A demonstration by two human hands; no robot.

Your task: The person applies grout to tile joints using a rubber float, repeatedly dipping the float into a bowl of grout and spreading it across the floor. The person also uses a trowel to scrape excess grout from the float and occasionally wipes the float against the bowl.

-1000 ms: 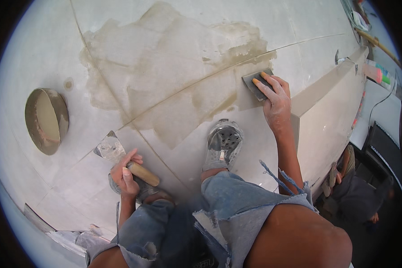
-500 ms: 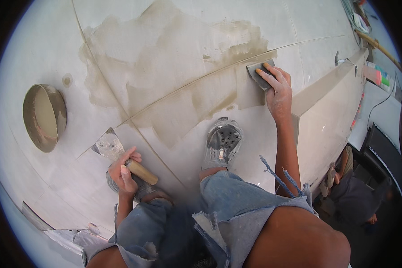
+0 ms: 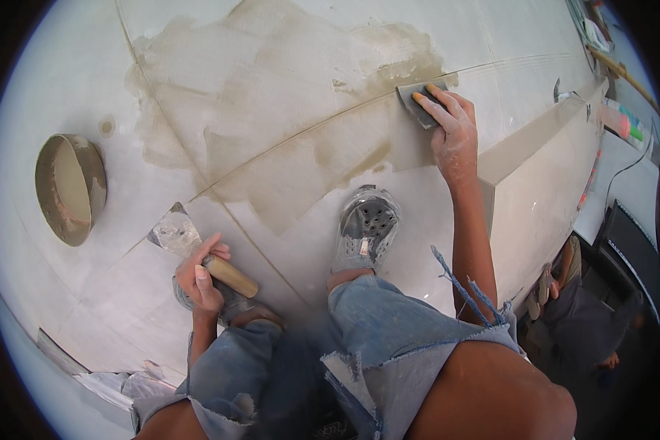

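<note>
My right hand [image 3: 456, 139] is closed on a dark grey rubber grout spreader [image 3: 412, 110], its fingertips pressing the pad flat against the pale tiles. The pad lies at a joint line, at the right end of a wide smear of wet grey-beige grout [image 3: 271, 143]. Lower left, my left hand [image 3: 205, 286] grips a putty knife [image 3: 174, 231] by its wooden handle, held above my left shoe. The knife's broad metal blade is coated with pale residue and points up and left.
A round bowl [image 3: 95, 176] with grout residue stands on the tiles at the left. My right shoe [image 3: 368, 227] rests below the smear. A raised ledge [image 3: 535, 139] runs along the right. Beyond it are a black case [image 3: 629, 246] and another person [image 3: 583, 315].
My right hand has slid the rubber spreader slightly away from me and to the left along the joint. My left hand keeps its hold on the putty knife, almost still.
</note>
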